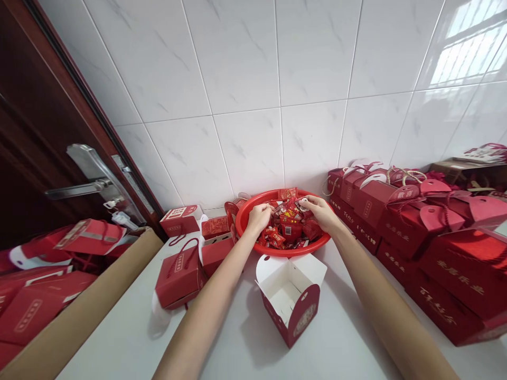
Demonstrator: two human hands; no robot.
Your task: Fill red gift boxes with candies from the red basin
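Note:
A round red basin [321, 244] filled with red-wrapped candies [288, 228] stands against the tiled wall. Over its left part is my left hand [260, 217], fingers pinched together; whatever they hold is too small to make out. At the basin's right side my right hand [317, 210] has its thumb and fingers closed on a candy packet [304, 205]. In front of the basin, between my forearms, an open red box [291, 303] with a white inside stands upright on the white table, its flaps spread. No candy shows inside it.
Closed red boxes [400, 211] with rope handles are stacked along the right. More red boxes [180, 272] lie left of the basin. At the far left, a cardboard carton [91, 301] holds several red boxes, beside a dark door [35, 121] with a metal handle.

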